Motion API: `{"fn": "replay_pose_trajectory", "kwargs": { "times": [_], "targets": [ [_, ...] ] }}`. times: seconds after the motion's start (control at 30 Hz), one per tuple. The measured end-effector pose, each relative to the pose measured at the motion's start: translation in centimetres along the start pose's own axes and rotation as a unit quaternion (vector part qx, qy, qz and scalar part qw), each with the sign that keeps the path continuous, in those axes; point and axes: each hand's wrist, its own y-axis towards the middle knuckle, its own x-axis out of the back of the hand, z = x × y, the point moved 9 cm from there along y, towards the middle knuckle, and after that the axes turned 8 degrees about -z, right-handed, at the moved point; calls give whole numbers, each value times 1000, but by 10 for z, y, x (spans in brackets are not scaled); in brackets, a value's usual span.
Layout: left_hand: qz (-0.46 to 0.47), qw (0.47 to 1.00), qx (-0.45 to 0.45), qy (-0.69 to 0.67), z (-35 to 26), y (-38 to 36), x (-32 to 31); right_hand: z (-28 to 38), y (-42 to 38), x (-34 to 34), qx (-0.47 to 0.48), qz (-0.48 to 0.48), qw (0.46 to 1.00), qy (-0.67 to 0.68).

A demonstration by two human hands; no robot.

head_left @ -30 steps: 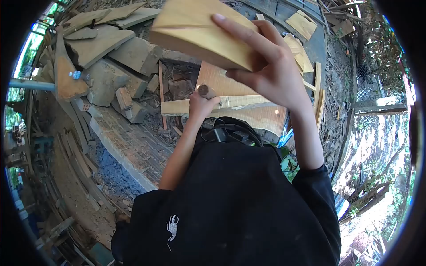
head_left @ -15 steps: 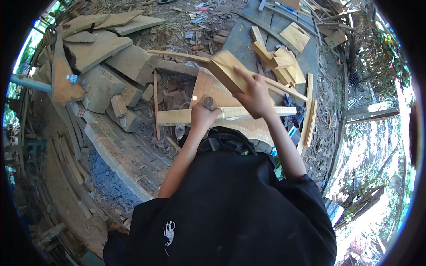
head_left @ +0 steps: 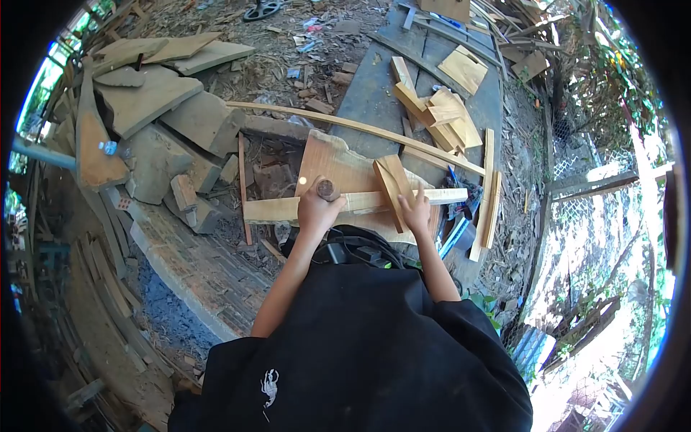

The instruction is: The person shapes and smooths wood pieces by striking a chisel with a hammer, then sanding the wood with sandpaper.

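Note:
My left hand point(head_left: 318, 213) is wrapped round a round dark-ended piece of wood point(head_left: 326, 189), over the left part of a long pale wooden bar point(head_left: 270, 210). A flat wooden block with a slanted line on it point(head_left: 391, 189) lies tilted across the bar. My right hand point(head_left: 415, 213) rests at the block's right edge, its fingers spread. Under the bar is a wide reddish-brown board point(head_left: 324, 158) with an uneven edge. Whether my right thumb grips the block is hard to see.
A long thin strip point(head_left: 360, 127) crosses behind the board. Cut wood pieces point(head_left: 446, 119) lie on a dark sheet point(head_left: 378, 75). Stacked slabs point(head_left: 147, 97) stand left, beside a low brick ledge point(head_left: 187, 270). Two narrow bars point(head_left: 486, 194) lie right. A wire fence is farther right.
My right hand has lowered the wooden block from above the board onto the pale bar, and its fingers have spread. My left hand still holds the round piece. The whole view has shifted slightly.

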Motion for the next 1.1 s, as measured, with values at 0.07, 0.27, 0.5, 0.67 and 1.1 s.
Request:
{"fn": "replay_pose_trajectory", "kwargs": {
  "times": [0.07, 0.27, 0.5, 0.67, 1.1],
  "targets": [
    [-6, 1000, -7, -3, 3, 1, -3, -19, -4, 13, -62, -33, 995, -65],
    [-17, 997, -45, -63, 4, 2, -3, -75, -11, -6, -161, -27, 978, 132],
    [-15, 996, -23, -82, 9, 5, -2, -57, -20, 2, -186, 15, 970, 155],
    [0, 997, 0, -81, 9, 6, -2, -77, -10, -19, -168, 32, 971, 167],
    [2, 996, 83, 28, 25, 5, -7, -64, 199, -39, -340, 74, 764, 544]
  ]
}}
